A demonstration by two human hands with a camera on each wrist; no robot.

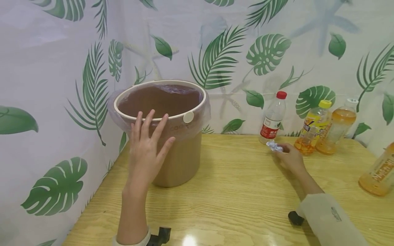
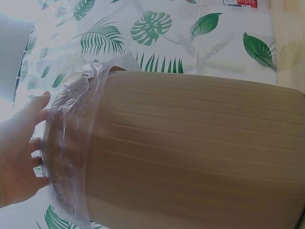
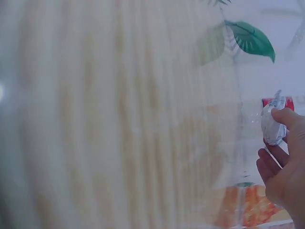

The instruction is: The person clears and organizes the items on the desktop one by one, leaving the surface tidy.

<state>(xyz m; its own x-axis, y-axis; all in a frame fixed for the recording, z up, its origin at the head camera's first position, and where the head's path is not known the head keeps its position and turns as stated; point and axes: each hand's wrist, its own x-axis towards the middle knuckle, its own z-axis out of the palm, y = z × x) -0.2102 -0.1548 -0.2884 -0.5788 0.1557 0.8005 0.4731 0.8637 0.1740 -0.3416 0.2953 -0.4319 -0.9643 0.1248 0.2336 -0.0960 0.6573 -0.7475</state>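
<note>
A brown trash bin (image 1: 176, 159) with a cream rim and a thin clear bag over its edge stands on the left of the table. My left hand (image 1: 144, 147) has its fingers spread, with the fingertips right at the near rim. The left wrist view shows this hand (image 2: 19, 152) beside the bagged top of the bin (image 2: 190, 143). A small crumpled ball of whitish paper (image 1: 274, 146) is pinched between the thumb and fingers of my right hand (image 1: 290, 159). In the right wrist view the paper ball (image 3: 273, 123) has faint printed lines.
Behind the paper stands a clear bottle with a red cap (image 1: 272, 118). Right of it are a yellow-capped bottle (image 1: 312, 128) and a white-capped bottle (image 1: 337, 126), both with orange contents. Another orange bottle (image 1: 380, 171) stands at the right edge. A leaf-patterned curtain (image 1: 227, 65) backs the wooden table (image 1: 234, 198).
</note>
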